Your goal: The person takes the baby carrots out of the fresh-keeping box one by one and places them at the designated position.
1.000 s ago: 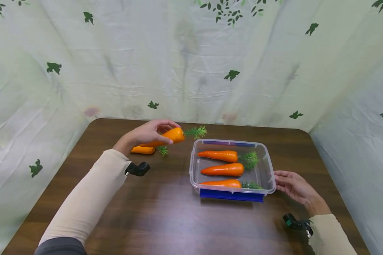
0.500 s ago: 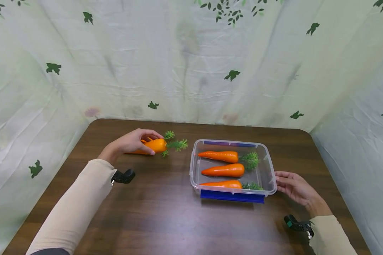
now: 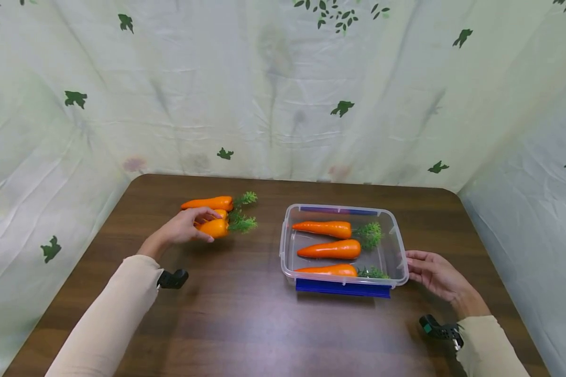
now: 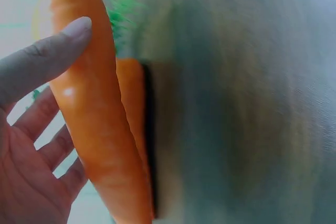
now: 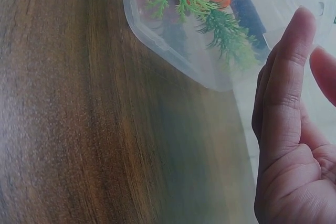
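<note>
Between thumb and fingers, my left hand (image 3: 185,226) holds an orange carrot (image 3: 215,228) with a green top, low over the table's left part. The left wrist view shows the thumb lying across this carrot (image 4: 100,114), with another carrot (image 4: 131,87) behind it. Just beyond in the head view lie one carrot partly covered by the hand and a further carrot (image 3: 212,203). My right hand (image 3: 436,275), its fingers fairly straight, touches the right side of a clear plastic box (image 3: 287,246). Three carrots, one of them (image 3: 330,250) in the middle, lie inside the box.
The brown wooden table (image 3: 245,324) extends in front of the box and to both sides. A blue latch flap (image 3: 341,288) hangs on the box's near side. Pale cloth (image 3: 283,104) with green leaf prints stands behind the table and at its sides.
My left hand has moved left and slightly nearer with its carrot, away from the box, so the far carrot shows fully. The right hand and the box have stayed in place.
</note>
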{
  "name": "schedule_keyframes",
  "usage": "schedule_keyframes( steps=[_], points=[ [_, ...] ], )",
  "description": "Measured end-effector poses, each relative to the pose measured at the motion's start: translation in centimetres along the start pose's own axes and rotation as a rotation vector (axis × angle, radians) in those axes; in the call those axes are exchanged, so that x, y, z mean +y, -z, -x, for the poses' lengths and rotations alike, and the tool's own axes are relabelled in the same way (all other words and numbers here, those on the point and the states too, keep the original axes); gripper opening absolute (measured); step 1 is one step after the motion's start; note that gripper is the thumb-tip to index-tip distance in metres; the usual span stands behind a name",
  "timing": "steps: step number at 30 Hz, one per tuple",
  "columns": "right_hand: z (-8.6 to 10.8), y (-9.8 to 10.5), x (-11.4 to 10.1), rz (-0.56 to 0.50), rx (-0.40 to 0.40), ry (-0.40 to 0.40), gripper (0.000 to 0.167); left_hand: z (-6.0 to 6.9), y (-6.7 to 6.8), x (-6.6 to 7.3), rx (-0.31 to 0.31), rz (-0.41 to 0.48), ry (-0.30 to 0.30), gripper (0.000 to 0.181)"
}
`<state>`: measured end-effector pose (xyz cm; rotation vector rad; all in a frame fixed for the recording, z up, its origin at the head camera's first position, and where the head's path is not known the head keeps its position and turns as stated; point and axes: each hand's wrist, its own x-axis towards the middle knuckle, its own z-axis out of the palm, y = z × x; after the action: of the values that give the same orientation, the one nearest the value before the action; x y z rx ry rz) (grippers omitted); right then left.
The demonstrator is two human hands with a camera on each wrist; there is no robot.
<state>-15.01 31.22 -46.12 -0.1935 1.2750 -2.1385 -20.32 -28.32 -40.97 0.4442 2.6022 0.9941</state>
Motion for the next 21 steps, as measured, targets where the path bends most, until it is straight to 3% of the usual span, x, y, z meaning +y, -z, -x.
schedule_keyframes(
  steps=[5, 10, 21],
  points=[
    [0.1, 0.1, 0.0, 0.004, -0.008, 0.01, 0.041, 0.4, -0.6, -1.3, 0.054, -0.017, 0.026, 0.05],
    [0.0, 0.1, 0.1, -0.004, -0.013, 0.012, 0.04, 0.7, -1.2, -2.5, 0.106, -0.123, 0.036, 0.052],
    [0.0, 0.0, 0.2, -0.015, -0.025, 0.019, 0.04, 0.8, -2.1, -4.2, 0.131, -0.101, 0.006, 0.047]
  ],
)
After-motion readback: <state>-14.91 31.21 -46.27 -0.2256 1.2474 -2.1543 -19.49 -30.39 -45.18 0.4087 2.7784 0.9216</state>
